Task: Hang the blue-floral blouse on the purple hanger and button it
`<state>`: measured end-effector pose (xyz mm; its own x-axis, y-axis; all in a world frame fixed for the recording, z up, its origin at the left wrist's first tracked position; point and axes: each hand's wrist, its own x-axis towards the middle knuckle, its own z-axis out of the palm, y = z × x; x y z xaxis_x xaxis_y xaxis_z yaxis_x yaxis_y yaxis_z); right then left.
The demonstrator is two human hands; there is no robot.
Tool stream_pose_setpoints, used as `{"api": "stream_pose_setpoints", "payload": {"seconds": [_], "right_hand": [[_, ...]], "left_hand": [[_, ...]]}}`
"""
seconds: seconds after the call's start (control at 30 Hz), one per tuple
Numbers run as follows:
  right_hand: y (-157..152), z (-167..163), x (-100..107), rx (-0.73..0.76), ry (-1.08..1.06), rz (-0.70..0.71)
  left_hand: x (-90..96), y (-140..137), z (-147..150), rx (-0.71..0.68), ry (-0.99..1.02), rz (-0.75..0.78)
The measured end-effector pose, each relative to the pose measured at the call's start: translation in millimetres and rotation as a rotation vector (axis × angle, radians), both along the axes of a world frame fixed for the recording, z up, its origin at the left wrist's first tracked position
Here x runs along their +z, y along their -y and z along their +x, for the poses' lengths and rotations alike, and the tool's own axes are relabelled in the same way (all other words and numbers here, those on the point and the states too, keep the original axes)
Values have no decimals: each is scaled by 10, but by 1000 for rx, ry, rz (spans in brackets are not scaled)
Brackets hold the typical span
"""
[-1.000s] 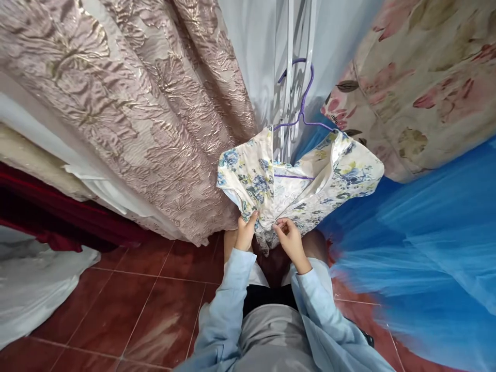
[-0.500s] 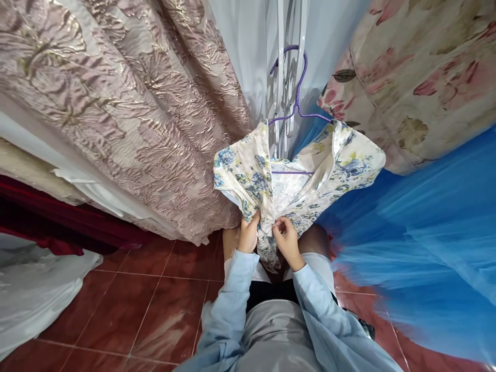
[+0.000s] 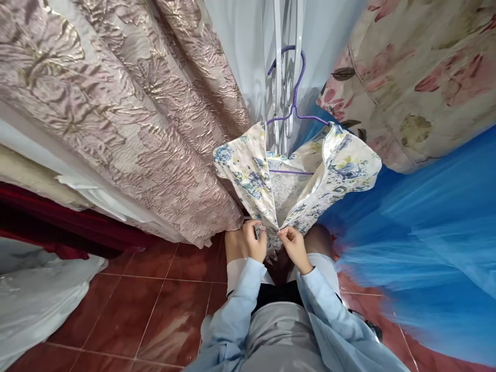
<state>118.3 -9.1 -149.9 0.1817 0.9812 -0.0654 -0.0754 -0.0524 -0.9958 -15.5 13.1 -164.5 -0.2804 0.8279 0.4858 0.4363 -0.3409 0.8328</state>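
Where the right hand (image 3: 296,248) pinches it, the floral garment (image 3: 252,164) hangs ahead.

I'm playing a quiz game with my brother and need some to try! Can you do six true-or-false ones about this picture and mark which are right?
1. The purple hanger is inside the flowered garment. True.
2. The left hand is up at the hanger's hook. False: it is low, by the garment's front.
3. The right hand has its fingertips at the bottom of the V-shaped opening. True.
4. The floor is wooden planks. False: it is red tiles.
5. The sleeves are light blue. True.
6. The bright blue fabric is on the person's left. False: it is on the right.
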Motion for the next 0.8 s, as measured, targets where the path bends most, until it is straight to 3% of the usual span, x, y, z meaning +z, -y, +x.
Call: {"api": "stream_pose_setpoints", "payload": {"seconds": [0.07,0.1,0.23,0.37,0.47,0.7,0.8], "right_hand": [[24,13,23,23,-51,-53],[38,23,43,38,-68,-84],[97,69,170,76,-86,-176],[58,91,405,15,-210,-188],[-103,107,751,-31,-289,-111],[-679,137,1887,-82,-269,257],[-883,121,2210,-77,-260,380]], "left_hand": [[-160,86,130,-245,-126,-48],[-211,115,191,-294,-143,-55],[-235,143,315,-272,-124,-24],[-163,182,336,-275,-151,-39],[-155,249,372,-287,-180,-56],[-164,317,482,-330,-190,-31],[-174,331,526,-336,-179,-27]]}}
